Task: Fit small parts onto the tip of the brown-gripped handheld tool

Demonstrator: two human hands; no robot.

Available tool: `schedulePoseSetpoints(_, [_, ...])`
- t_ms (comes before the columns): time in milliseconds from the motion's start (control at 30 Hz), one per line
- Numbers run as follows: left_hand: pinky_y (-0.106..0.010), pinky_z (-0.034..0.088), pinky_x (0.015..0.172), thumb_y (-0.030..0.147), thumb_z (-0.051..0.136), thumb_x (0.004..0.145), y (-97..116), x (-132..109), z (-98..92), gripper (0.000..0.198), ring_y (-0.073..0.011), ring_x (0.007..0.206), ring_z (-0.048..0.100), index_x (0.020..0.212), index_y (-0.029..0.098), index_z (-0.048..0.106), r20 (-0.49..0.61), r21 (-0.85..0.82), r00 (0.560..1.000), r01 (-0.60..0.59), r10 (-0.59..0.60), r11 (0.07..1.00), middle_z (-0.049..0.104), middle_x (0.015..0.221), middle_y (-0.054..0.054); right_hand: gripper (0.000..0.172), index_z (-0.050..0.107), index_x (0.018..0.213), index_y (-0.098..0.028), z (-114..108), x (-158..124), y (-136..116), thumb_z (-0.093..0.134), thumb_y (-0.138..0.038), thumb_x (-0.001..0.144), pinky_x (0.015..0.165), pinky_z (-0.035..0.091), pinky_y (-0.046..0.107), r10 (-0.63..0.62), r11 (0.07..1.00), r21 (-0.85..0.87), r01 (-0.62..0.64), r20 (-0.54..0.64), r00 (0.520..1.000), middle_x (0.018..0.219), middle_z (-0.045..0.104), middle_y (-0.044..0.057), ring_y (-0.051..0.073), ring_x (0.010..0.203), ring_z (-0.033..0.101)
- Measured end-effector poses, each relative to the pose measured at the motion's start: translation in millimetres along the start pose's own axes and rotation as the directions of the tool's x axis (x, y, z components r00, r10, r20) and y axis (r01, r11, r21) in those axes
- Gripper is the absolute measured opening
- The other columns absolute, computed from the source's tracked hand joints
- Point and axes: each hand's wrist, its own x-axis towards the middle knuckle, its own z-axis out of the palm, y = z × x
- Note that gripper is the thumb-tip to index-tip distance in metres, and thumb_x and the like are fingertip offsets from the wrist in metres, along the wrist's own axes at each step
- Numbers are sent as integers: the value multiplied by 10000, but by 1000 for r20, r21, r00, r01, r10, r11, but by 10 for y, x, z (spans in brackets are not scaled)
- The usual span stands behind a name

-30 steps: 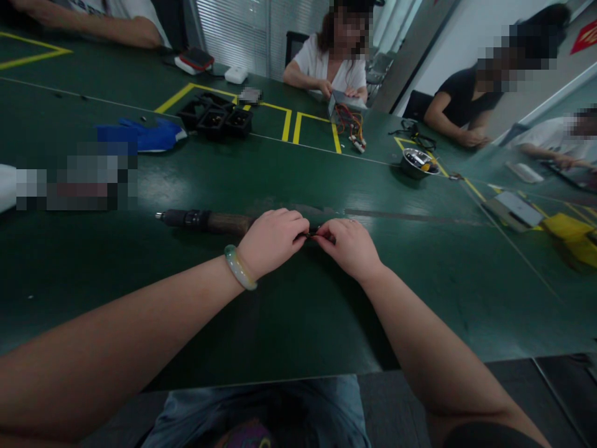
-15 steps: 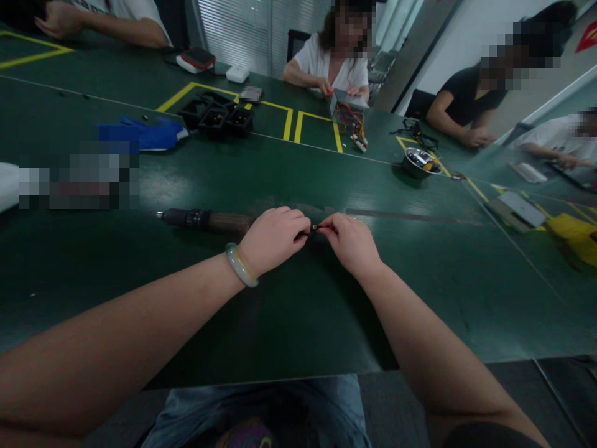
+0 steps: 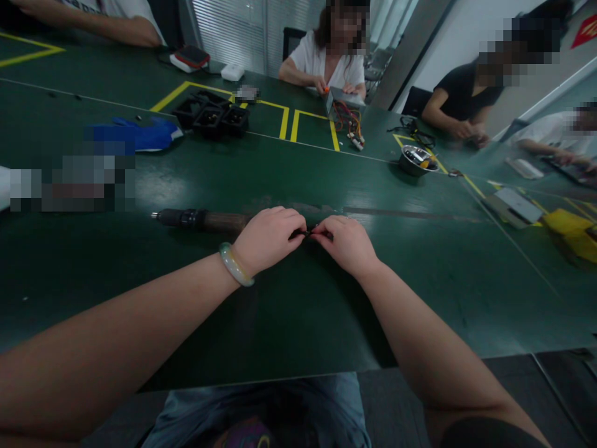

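My left hand and my right hand meet over the green table, fingertips nearly touching. Both are closed in a pinch on a small dark piece between them; its kind is too small to make out, and the fingers cover most of it. Just behind and to the left of my left hand lies an electric screwdriver with a dark body, its metal tip pointing left. Part of its right end is hidden by that hand. A pale green bangle circles my left wrist.
Farther back lie blue gloves, black trays and a metal bowl holding small parts. Across the table a person handles a metal box with coloured wires. A yellow object lies at the right.
My right fingertips have come slightly closer to my left ones, and the small piece between them shows less. The view has shifted a little; the screwdriver stays in place.
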Motion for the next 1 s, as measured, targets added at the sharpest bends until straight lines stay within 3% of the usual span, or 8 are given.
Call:
schedulePoseSetpoints(367, [-373, 438, 879, 234, 539, 870, 5, 14, -7, 126, -211, 912, 570, 921, 183, 642, 14, -2, 1000, -19, 19, 1000, 651, 911, -45, 57, 640, 886, -197, 61, -3, -2, 617, -250, 882, 796, 387, 297, 28, 997, 72, -25, -42, 999, 910, 664, 10, 160, 862, 586])
schedulePoseSetpoints(600, [-364, 442, 863, 226, 551, 865, -1, 12, 1, 108, -208, 898, 566, 908, 178, 638, -2, 21, 1000, -29, 29, 999, 645, 898, -42, 65, 635, 905, -217, 94, 10, -23, 628, -271, 869, 736, 407, 274, 126, 982, 148, -120, -33, 992, 868, 667, -15, 150, 822, 595])
schedulePoseSetpoints(800, [-365, 443, 864, 228, 539, 875, 6, 8, 6, 121, -209, 909, 568, 924, 180, 639, -12, 25, 1000, -25, 25, 999, 649, 911, -44, 397, 557, 1246, -260, 138, 18, -28, 639, -265, 857, 754, 451, 280, 280, 927, 254, -275, 16, 960, 882, 686, -21, 156, 855, 625])
schedulePoseSetpoints(1000, [-368, 448, 849, 240, 544, 878, 8, 13, 11, 115, -211, 894, 567, 920, 175, 629, -6, 45, 999, -32, 33, 998, 642, 904, -49, 199, 677, 1068, -247, 154, 54, -79, 567, -283, 905, 832, 445, 302, 245, 960, 136, -247, 27, 969, 1022, 686, 4, 175, 941, 618])
